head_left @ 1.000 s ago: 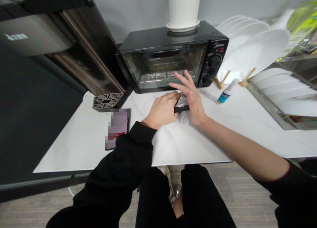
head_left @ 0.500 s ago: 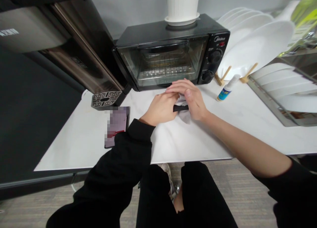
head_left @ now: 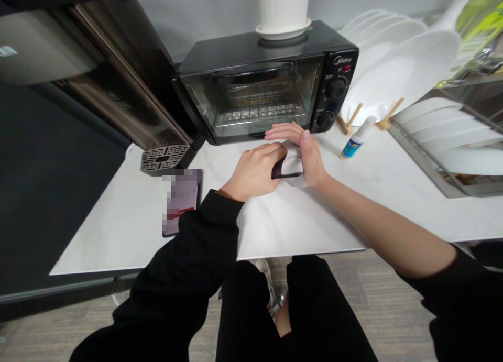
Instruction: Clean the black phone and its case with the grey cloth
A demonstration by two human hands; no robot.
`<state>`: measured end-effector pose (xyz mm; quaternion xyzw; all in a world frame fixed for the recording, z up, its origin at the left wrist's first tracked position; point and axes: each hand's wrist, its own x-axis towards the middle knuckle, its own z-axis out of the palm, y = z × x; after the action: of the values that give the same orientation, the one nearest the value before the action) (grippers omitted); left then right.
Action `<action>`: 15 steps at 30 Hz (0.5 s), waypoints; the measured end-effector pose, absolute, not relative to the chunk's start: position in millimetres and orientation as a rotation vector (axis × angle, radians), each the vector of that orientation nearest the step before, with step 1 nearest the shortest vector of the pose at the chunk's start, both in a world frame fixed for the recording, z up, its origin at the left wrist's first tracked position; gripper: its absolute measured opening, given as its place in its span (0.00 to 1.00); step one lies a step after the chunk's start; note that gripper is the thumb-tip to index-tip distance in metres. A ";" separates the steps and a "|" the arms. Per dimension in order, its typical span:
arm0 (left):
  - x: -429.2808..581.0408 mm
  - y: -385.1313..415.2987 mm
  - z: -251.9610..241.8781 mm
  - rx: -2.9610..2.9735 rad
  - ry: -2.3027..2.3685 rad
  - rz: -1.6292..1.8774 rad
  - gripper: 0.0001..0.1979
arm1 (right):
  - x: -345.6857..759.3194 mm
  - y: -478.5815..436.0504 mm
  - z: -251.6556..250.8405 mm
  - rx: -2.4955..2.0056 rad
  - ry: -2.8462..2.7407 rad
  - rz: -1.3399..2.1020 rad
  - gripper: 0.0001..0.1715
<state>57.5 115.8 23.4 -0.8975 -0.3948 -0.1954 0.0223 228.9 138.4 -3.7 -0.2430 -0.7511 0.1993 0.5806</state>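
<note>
Both my hands meet over the white counter in front of the toaster oven (head_left: 259, 92). My left hand (head_left: 254, 169) is closed round a dark, flat object (head_left: 277, 170) with a black lower edge; most of it is hidden, so its kind is unclear. A light grey cloth (head_left: 293, 160) lies against this object, between the two hands. My right hand (head_left: 310, 155) presses the cloth with palm and thumb, its fingers reaching over towards the left knuckles. To the right stands a small spray bottle (head_left: 356, 139) with a blue label and white cap.
A phone (head_left: 184, 197) lies on the counter (head_left: 113, 220) left of my hands, beside a tall drink dispenser (head_left: 163, 157). A white pot (head_left: 283, 8) tops the oven. White plates (head_left: 404, 63) stand in wooden racks at the right, near a dish tray (head_left: 424, 160).
My hands have shifted slightly against each other, showing more of the grey cloth and the dark edge between them. The camera view has moved a little; the other things stay put.
</note>
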 end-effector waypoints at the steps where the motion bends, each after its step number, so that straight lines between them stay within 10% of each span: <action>1: 57.8 115.2 23.5 -2.782 -1.211 -0.643 0.16 | 228.9 138.4 -3.8 -0.580 -1.724 0.473 0.42; 15: 54.3 118.2 25.1 -2.806 -1.275 -0.567 0.15 | 227.4 126.6 0.2 -0.560 -1.838 0.331 0.37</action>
<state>54.3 118.2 25.1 -0.8955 -0.4067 -0.1809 0.0040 227.4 126.6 0.2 -0.2375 -0.7801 0.1404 0.5615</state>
